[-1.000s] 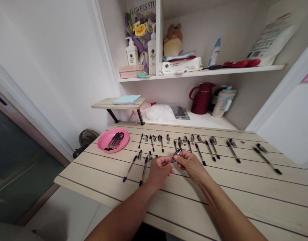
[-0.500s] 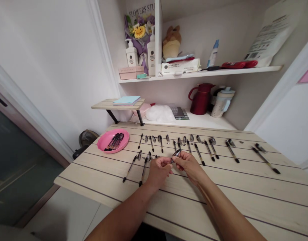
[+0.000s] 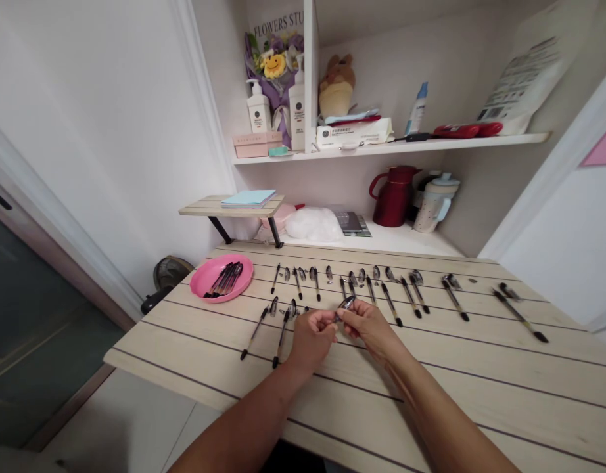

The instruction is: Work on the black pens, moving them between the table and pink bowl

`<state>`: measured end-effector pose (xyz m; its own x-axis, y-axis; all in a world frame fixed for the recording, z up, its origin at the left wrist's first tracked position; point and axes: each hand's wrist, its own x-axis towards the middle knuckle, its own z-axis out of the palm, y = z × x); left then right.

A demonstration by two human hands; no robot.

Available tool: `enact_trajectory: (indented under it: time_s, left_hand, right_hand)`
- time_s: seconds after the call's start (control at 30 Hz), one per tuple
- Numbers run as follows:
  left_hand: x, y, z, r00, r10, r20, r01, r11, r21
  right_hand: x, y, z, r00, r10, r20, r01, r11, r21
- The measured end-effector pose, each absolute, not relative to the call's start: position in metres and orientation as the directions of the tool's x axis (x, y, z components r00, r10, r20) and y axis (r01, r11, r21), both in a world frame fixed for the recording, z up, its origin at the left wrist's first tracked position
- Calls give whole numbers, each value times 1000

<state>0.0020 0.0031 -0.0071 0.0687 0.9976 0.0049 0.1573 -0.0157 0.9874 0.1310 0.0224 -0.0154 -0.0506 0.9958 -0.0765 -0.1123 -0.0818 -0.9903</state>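
The left hand and the right hand each pinch one end of a pen just above the bench, near the row of pens, so a light grip and straight alignment seem best.

Both hands meet over the slatted wooden table; the left hand and the right hand pinch one pen between their fingertips, its clear end poking up and away; how much of it the hands hide cannot be told; behind them lies a row of black pens with loose caps beside them; two more pens lie just left of the left hand; a pink plate at the far left holds a bundle of pens.
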Motion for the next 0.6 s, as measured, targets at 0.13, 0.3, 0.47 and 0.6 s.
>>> enact_trajectory:
  time_s: [0.13,0.3,0.47,0.6]
  left_hand:
    - [2,6,-10,78,997,-5,157,-7,988]
    - [-1,8,-11,124,992,-26,132,10,991]
    - [-2,9,-10,141,989,-37,87,25,996]
    - [-3,9,-7,129,988,-88,55,82,995]
  right_hand:
    - [130,21,-15,-49,996,-69,-132,-75,-988]
    - [130,22,-16,-67,997,-42,-154,-52,-987]
    - [130,22,-15,-70,997,-40,-160,-51,-986]
    - [132,20,-12,-86,996,-9,-221,-28,-975]
